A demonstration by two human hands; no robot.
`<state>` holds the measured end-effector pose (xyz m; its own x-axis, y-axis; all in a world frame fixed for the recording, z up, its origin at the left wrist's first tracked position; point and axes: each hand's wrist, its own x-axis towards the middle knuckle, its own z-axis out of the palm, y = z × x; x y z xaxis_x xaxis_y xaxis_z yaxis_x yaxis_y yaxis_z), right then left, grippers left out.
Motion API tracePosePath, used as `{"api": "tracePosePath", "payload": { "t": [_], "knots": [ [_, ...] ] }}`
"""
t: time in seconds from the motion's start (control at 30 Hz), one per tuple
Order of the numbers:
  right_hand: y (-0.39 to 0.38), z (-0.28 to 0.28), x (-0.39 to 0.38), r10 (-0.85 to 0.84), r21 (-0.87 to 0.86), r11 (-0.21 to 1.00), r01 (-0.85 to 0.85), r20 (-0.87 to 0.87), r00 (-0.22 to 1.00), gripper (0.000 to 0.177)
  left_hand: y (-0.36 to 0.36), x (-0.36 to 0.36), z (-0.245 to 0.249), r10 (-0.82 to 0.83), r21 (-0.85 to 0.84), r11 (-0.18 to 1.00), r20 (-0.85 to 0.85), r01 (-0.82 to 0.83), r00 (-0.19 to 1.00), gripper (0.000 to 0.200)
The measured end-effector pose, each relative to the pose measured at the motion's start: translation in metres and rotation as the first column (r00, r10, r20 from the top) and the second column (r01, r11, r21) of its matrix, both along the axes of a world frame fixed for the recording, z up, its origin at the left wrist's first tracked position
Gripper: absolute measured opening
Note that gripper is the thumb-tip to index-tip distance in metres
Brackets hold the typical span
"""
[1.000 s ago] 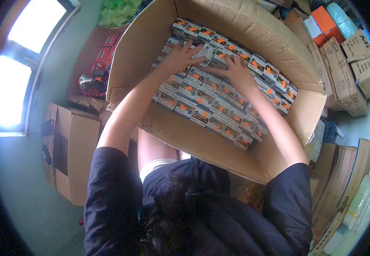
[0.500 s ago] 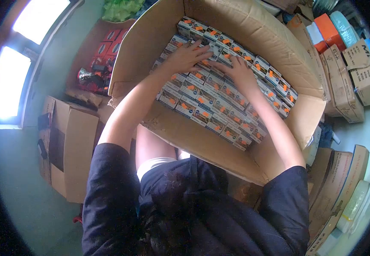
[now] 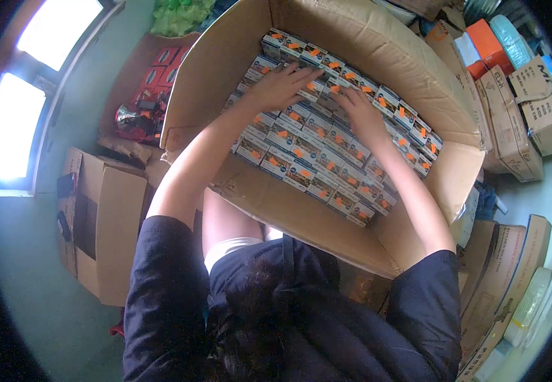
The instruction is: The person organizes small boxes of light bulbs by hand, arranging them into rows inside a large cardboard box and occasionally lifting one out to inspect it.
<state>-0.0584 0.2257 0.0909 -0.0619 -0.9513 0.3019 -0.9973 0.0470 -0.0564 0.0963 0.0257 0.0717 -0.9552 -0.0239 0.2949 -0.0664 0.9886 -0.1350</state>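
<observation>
A large open carton in front of me holds rows of small printed boxes with orange stickers. Inside it, my left hand lies over the boxes near the far left, its fingers stretched out and apart. My right hand reaches in from the right, fingers extended over the boxes close to the left fingertips. Both hands appear to rest on the box tops; neither shows a box in its grasp. The boxes directly beneath my palms are hidden.
At left stand an open brown carton and a red-lined box with shiny items. Taped cartons and an orange box are stacked at upper right. Flattened cardboard leans at lower right.
My right hand has shifted slightly right and down, away from the left fingertips, uncovering more of the boxes between the hands. My left hand has moved slightly, fingers still extended.
</observation>
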Motion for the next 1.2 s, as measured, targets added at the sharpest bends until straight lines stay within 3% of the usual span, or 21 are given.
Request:
{"api": "tracePosePath", "payload": {
  "t": [0.03, 0.13, 0.23, 0.33, 0.63, 0.73, 1.03, 1.2],
  "knots": [
    [0.0, 0.0, -0.001, 0.008, -0.006, 1.0, -0.008, 0.0, 1.0, 0.059, 0.001, -0.001, 0.002, 0.009, 0.045, 0.999, 0.004, -0.009, 1.0, 0.07],
    [0.001, 0.0, -0.001, 0.012, -0.01, 1.0, -0.012, 0.009, 1.0, 0.055, 0.006, -0.006, 0.01, 0.058, -0.134, 0.99, 0.047, -0.051, 0.997, 0.065],
    [0.001, -0.003, -0.001, 0.022, -0.04, 0.999, -0.021, 0.014, 1.0, 0.054, 0.006, -0.013, 0.001, 0.075, -0.117, 0.99, 0.01, -0.073, 0.997, 0.061],
    [0.002, -0.002, -0.001, 0.063, -0.062, 0.996, -0.063, 0.012, 0.998, 0.054, 0.006, -0.015, 0.001, 0.081, -0.111, 0.991, 0.098, -0.07, 0.992, 0.058],
    [0.006, 0.001, 0.0, 0.058, -0.045, 0.997, -0.058, 0.001, 0.998, 0.054, 0.011, -0.028, 0.008, 0.103, -0.266, 0.96, 0.064, -0.082, 0.993, 0.063],
    [0.006, 0.001, -0.003, 0.076, 0.02, 0.997, -0.078, 0.089, 0.993, 0.056, 0.016, -0.031, 0.012, 0.164, -0.26, 0.957, 0.138, -0.124, 0.977, 0.062],
    [0.01, 0.007, -0.014, 0.193, 0.019, 0.98, -0.199, 0.166, 0.967, 0.063, 0.011, -0.029, 0.003, 0.104, -0.2, 0.974, -0.002, -0.102, 0.995, 0.057],
    [0.009, 0.013, -0.013, 0.234, 0.033, 0.97, -0.241, 0.14, 0.962, 0.06, 0.01, -0.003, 0.027, 0.128, -0.204, 0.973, 0.096, -0.107, 0.987, 0.057]
  ]
}}
